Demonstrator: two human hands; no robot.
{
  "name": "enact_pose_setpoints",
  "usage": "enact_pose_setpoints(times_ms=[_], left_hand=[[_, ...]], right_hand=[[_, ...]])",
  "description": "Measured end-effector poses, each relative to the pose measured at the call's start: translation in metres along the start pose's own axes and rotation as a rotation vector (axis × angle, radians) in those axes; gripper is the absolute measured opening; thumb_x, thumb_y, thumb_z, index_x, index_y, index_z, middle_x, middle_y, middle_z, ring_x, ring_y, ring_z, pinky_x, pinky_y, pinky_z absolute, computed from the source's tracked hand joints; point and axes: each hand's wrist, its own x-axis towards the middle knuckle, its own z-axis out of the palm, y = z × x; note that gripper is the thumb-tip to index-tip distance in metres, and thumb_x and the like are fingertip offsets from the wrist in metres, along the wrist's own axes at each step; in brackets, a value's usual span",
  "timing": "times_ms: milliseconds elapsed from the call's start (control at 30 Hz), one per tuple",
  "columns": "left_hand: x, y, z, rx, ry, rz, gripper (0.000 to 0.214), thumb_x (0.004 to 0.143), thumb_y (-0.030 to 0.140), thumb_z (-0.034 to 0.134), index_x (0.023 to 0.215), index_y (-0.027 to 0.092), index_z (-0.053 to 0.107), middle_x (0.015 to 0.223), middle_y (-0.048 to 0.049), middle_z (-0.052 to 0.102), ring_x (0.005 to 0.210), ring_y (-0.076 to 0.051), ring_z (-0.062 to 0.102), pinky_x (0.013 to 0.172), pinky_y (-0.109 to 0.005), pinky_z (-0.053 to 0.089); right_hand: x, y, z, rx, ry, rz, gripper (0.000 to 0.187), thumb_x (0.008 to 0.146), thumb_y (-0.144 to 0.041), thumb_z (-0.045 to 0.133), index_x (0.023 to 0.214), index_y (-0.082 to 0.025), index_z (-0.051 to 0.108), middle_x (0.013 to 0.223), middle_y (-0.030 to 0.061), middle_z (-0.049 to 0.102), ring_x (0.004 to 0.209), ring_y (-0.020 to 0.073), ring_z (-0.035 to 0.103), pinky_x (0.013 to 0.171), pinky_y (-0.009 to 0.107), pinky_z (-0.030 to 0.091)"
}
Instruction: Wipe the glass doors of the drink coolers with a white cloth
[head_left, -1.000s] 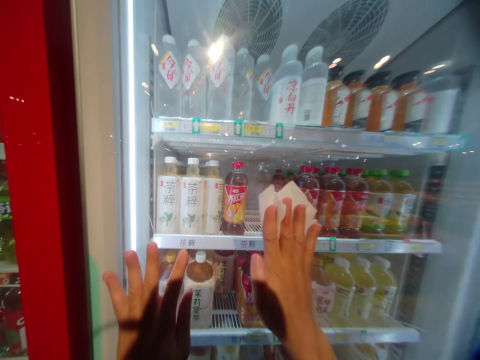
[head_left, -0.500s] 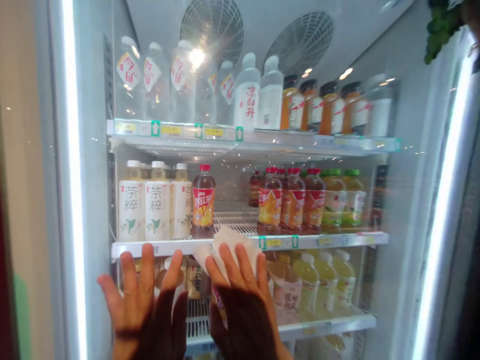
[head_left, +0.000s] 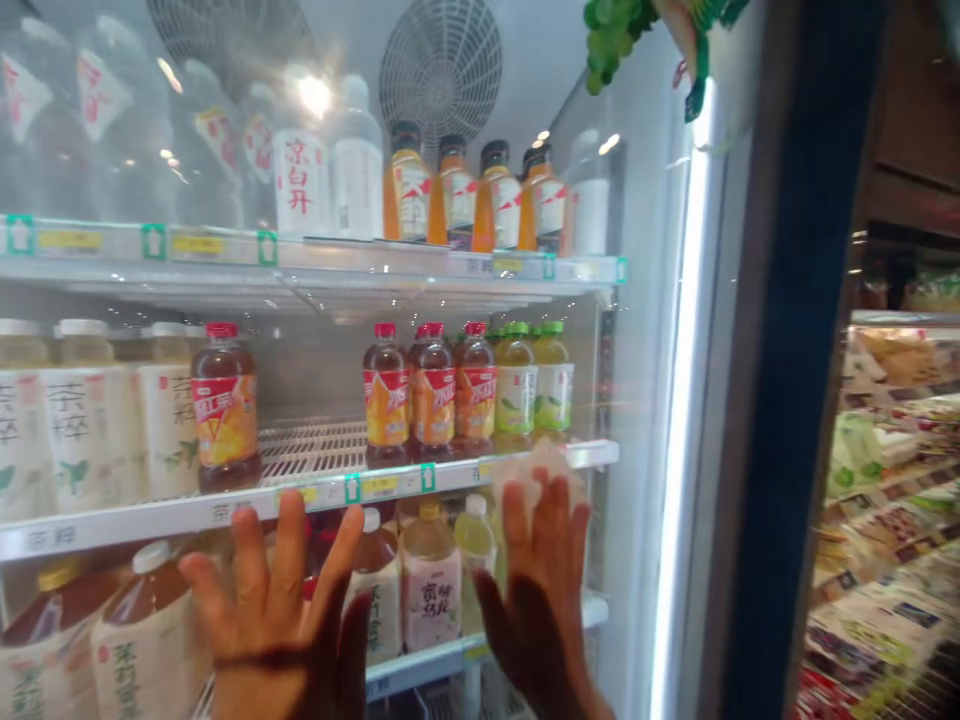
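Observation:
A glass door (head_left: 315, 300) full of light reflections stands before me, with drink bottles on shelves behind it. My right hand (head_left: 540, 590) is at the lower right of the glass, fingers stretched and holding a thin white tissue (head_left: 551, 465) flat against the pane. Part of the tissue lies hidden behind the fingers. To its left, my left hand (head_left: 277, 610) is raised with fingers spread, holding nothing; whether it touches the glass I cannot tell. Red-capped tea bottles (head_left: 433, 395) show above and between the hands, behind the pane.
A bright light strip (head_left: 679, 400) runs up the right side beside a dark frame (head_left: 780, 380). Beyond it are shelves of packed goods (head_left: 885, 500). Green grapes (head_left: 611, 35) hang at the top right. Large bottles (head_left: 142, 640) stand on the lower shelf.
The view has swung right, bringing the outside shelves into sight. My right hand and the tissue have slid right across the glass, away from my left hand, which stays spread.

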Motion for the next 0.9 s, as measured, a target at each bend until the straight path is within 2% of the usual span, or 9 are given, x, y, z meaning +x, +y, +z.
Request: enact_pose_setpoints(times_ms=[100,200,300,400,500,633,667,833,900], left_hand=[[0.008,0.035,0.011,-0.072,-0.015,-0.027,0.076,0.097,0.038,0.051,0.161,0.039,0.012,0.173,-0.0005,-0.003,0.159,-0.033,-0.004,0.125,-0.064,-0.006],[0.016,0.07,0.023,-0.102,-0.026,-0.028,0.075,0.097,0.038,0.051,0.161,0.039,0.011,0.173,0.0006,-0.003,0.159,-0.034,-0.003,0.125,-0.065,-0.006],[0.025,0.097,0.036,-0.078,-0.041,0.032,0.081,0.095,0.036,0.055,0.162,0.034,0.011,0.173,-0.0019,-0.003,0.159,-0.034,-0.004,0.125,-0.064,-0.005],[0.031,0.112,0.044,-0.032,-0.054,0.086,0.084,0.093,0.026,0.054,0.163,0.031,0.009,0.173,-0.0052,-0.005,0.159,-0.033,-0.008,0.125,-0.064,-0.006],[0.034,0.122,0.05,-0.011,-0.073,0.097,0.085,0.092,0.021,0.052,0.162,0.033,0.006,0.172,-0.0045,-0.007,0.159,-0.032,-0.01,0.124,-0.064,-0.006],[0.032,0.129,0.056,-0.034,-0.097,0.065,0.086,0.093,0.034,0.058,0.162,0.037,0.006,0.173,-0.0012,-0.007,0.159,-0.033,-0.009,0.124,-0.064,-0.008],[0.03,0.129,0.057,-0.039,-0.106,0.048,0.087,0.092,0.037,0.06,0.161,0.039,0.007,0.173,-0.0006,-0.007,0.159,-0.034,-0.009,0.124,-0.065,-0.008],[0.018,0.116,0.053,-0.017,-0.106,-0.006,0.087,0.092,0.039,0.061,0.161,0.041,0.008,0.173,-0.0001,-0.005,0.159,-0.036,-0.007,0.123,-0.068,-0.007],[0.016,0.104,0.048,-0.003,-0.095,-0.025,0.084,0.093,0.037,0.059,0.161,0.041,0.01,0.173,-0.0001,-0.003,0.159,-0.035,-0.006,0.124,-0.067,-0.008]], right_hand=[[-0.008,0.042,-0.005,0.011,0.035,0.173,0.074,0.105,-0.055,0.016,0.164,-0.013,0.0,0.172,0.0141,-0.005,0.159,0.0383,-0.005,0.119,0.078,0.013],[-0.02,0.058,-0.009,0.039,-0.01,0.08,0.083,0.102,-0.064,0.016,0.163,-0.009,0.003,0.172,0.0177,0.0,0.159,0.0388,-0.002,0.122,0.074,0.009],[-0.028,0.076,-0.013,0.026,-0.033,-0.033,0.085,0.101,-0.067,0.02,0.164,-0.011,0.007,0.173,0.0154,0.003,0.159,0.0362,0.002,0.126,0.068,0.008],[-0.03,0.104,-0.015,0.029,0.027,0.132,0.077,0.104,-0.057,0.021,0.164,-0.012,0.003,0.172,0.0154,-0.001,0.159,0.0376,-0.001,0.122,0.074,0.009],[-0.034,0.114,-0.016,0.041,0.03,0.209,0.078,0.104,-0.056,0.02,0.163,-0.01,0.001,0.172,0.0175,-0.001,0.158,0.0396,-0.004,0.12,0.076,0.009],[-0.04,0.111,-0.017,0.034,-0.012,-0.026,0.083,0.102,-0.061,0.022,0.163,-0.008,0.005,0.173,0.0153,0.0,0.159,0.0354,-0.001,0.127,0.064,0.003],[-0.038,0.113,-0.018,0.032,-0.009,-0.035,0.082,0.103,-0.061,0.023,0.163,-0.01,0.005,0.173,0.0144,0.0,0.159,0.0345,-0.001,0.127,0.063,0.003],[-0.018,0.122,-0.021,0.084,0.044,0.229,0.078,0.104,-0.057,0.02,0.164,-0.012,0.0,0.172,0.0165,-0.004,0.158,0.0392,-0.006,0.12,0.077,0.006],[-0.014,0.111,-0.02,0.094,0.013,0.159,0.081,0.103,-0.06,0.022,0.164,-0.012,0.001,0.172,0.016,-0.004,0.158,0.0397,-0.005,0.12,0.077,0.006]])
